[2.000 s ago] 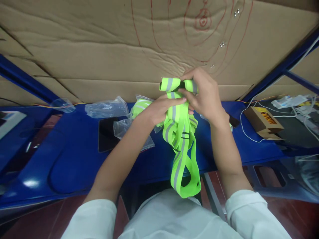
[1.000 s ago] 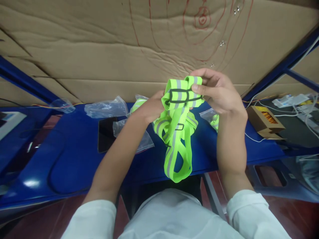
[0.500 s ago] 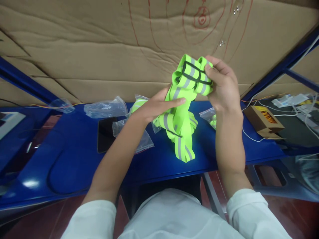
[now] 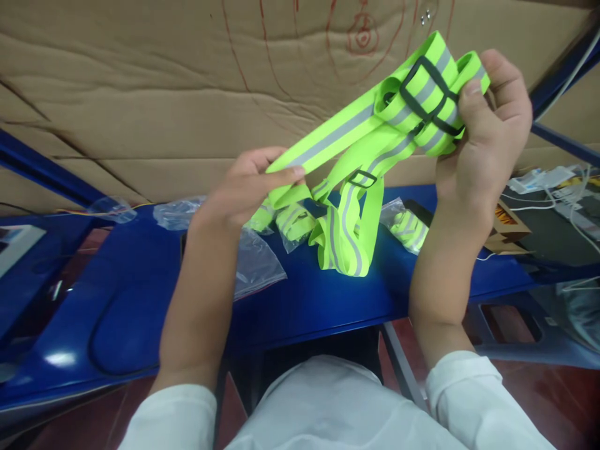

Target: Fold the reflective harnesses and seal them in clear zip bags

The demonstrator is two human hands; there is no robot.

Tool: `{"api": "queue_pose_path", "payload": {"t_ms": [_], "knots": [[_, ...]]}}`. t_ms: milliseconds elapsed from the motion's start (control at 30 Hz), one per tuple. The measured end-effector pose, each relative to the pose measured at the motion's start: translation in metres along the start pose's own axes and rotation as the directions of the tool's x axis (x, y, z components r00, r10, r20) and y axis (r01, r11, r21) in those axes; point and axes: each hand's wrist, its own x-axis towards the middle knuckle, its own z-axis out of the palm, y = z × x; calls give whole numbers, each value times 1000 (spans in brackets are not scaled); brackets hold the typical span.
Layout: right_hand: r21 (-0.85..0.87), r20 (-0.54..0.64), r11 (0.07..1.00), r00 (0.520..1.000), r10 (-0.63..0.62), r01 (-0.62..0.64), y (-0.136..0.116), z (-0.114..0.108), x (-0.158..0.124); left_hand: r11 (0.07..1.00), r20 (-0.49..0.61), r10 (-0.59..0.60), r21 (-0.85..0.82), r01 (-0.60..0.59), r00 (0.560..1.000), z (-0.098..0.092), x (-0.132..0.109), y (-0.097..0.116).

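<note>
A neon-yellow reflective strap with grey stripes and black plastic buckles is stretched between my two hands above the table. My right hand is closed on the folded end by the large black buckle, up at the right. My left hand pinches a flat length of the band between thumb and fingers, lower at the left. Loose loops with a smaller black slider hang down between the hands toward the tabletop. Several bagged yellow straps lie behind the hanging loops, partly hidden.
The blue table runs beneath my hands, with a tall cardboard panel behind. Clear plastic bags lie at left; another bagged strap rests by my right forearm. A brown box and white cables stand at right.
My hands have moved apart, the right one up and rightward, the left one leftward. The bunched strap is now drawn out between them, and its hanging loops have opened.
</note>
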Motion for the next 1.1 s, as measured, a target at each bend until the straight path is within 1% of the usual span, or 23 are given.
{"api": "queue_pose_path", "payload": {"t_ms": [33,100,167,200,267,333,400,467,533,600,667,700,767,833,867,900,967,1033,1100], "knots": [[25,7,1000,1000,-8,8,1,-2,1,992,-12,50,-116,-51,999,-1,1,0],[6,-1,1000,1000,-24,24,4,-3,2,933,-21,154,-327,-152,988,-1,2,-2],[-38,-35,999,999,-31,30,4,-1,2,885,2,215,-424,-194,977,3,1,-4],[-27,-56,999,998,-27,25,4,2,1,883,33,223,-430,-188,974,7,0,-5],[71,-86,997,996,11,-5,1,9,-1,914,91,198,-378,-150,976,18,-1,-8],[151,-64,985,994,92,-82,-3,16,-5,954,110,141,-281,-105,984,30,-1,-12],[141,-15,978,988,157,-153,-6,23,-10,980,126,91,-185,-67,988,40,0,-16],[68,-10,986,988,153,-152,-8,26,-12,991,205,79,-122,-55,975,45,0,-19],[23,-45,994,993,109,-108,-6,25,-12,991,278,108,-102,-83,955,44,0,-21],[66,-68,993,992,105,-100,-2,22,-9,985,292,155,-124,-123,944,40,0,-21],[169,-49,976,988,149,-138,0,18,-6,975,260,175,-179,-131,950,38,3,-22],[214,-23,962,984,179,-170,0,16,-5,972,225,163,-202,-118,961,37,5,-24],[266,45,935,971,233,-236,-2,16,-6,975,93,91,-209,-69,991,36,11,-30],[272,109,919,958,267,-287,-7,20,-9,993,-29,14,-117,-17,999,35,17,-39],[253,132,918,951,279,-305,-10,22,-11,999,-55,-5,-47,2,998,35,20,-44],[215,151,923,944,292,-320,-13,25,-14,1000,-50,-4,13,4,999,33,22,-48],[72,193,935,925,328,-347,-20,30,-19,997,23,57,50,-58,998,31,23,-53],[-103,252,933,898,361,-346,-25,35,-24,983,55,180,-32,-178,982,30,22,-50],[-225,296,918,875,383,-326,-29,39,-28,950,39,281,-156,-271,959,31,19,-42]]}}
